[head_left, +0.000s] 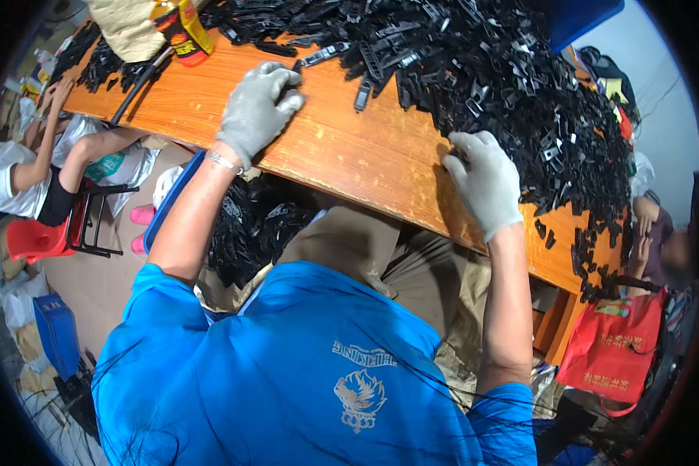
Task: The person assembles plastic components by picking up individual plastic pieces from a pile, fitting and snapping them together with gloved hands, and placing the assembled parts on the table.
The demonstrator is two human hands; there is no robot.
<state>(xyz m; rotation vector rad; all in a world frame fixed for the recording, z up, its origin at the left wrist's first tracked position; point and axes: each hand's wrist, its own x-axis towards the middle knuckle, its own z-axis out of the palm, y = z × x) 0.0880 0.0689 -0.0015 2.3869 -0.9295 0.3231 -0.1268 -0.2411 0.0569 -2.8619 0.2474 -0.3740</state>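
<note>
Hundreds of black plastic parts (505, 70) heap across the orange wooden table (349, 155), I see. My gloved right hand (483, 180) lies flat at the pile's near edge, fingers loosely spread, gripping nothing. My gloved left hand (258, 109) curls on bare wood beside a single loose black clip (324, 53); whether it pinches anything, I cannot tell.

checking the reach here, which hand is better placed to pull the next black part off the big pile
Right, probably: the right hand already rests at the edge of the pile of black plastic parts, while the left hand sits on bare wooden table.
</note>
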